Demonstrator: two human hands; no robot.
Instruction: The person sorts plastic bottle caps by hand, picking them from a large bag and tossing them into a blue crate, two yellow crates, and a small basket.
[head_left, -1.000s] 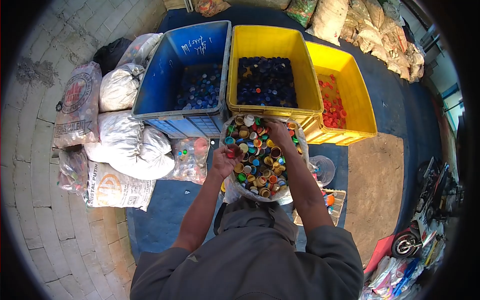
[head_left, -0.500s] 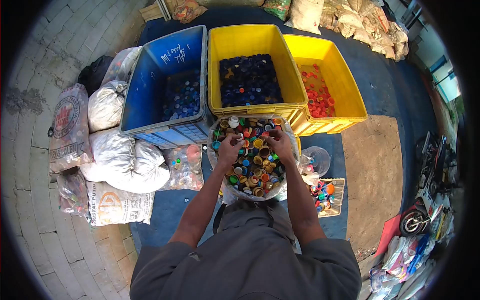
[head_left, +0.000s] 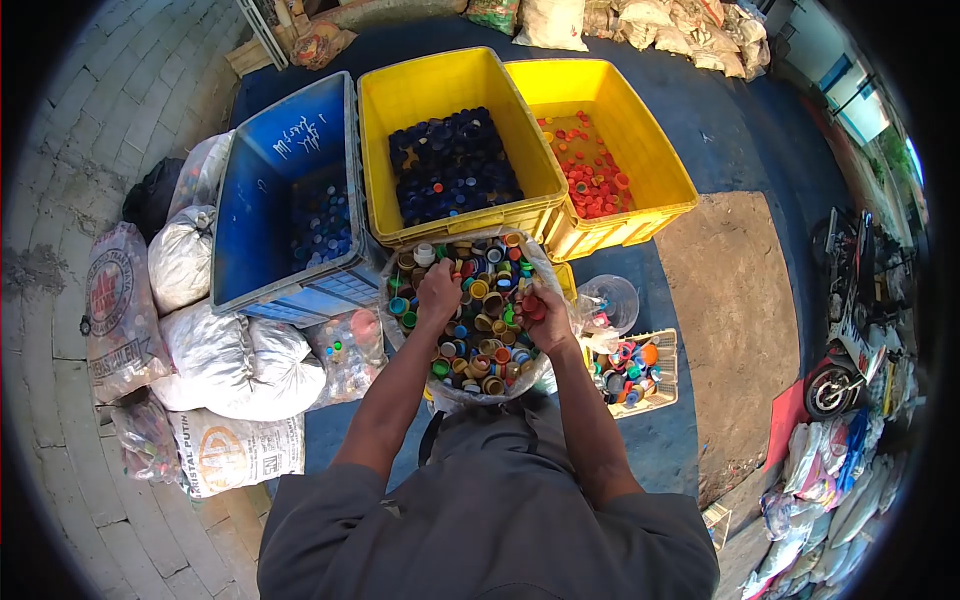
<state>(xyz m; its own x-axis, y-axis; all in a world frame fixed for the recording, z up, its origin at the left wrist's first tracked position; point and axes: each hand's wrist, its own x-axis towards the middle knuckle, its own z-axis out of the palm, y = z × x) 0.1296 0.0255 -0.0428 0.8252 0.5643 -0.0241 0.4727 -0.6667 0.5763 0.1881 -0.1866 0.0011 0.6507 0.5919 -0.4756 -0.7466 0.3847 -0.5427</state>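
Observation:
An open sack full of mixed plastic bottle caps stands in front of my body. My left hand is over the left part of the caps, its fingers bent down among them; whatever they pinch is hidden. A white cap lies just beyond those fingertips. On the right side of the sack, my right hand is turned partly palm up, with its fingers curled around red bottle caps.
Beyond the sack stand a blue bin with blue caps, a yellow bin with dark blue caps and another yellow bin with red caps. A cap-filled basket and a clear tub sit right. Stuffed sacks line the left.
The view has shifted, so the bins sit further left. My hands have moved apart; the right has turned and shows red caps, while the left has reached down into the caps.

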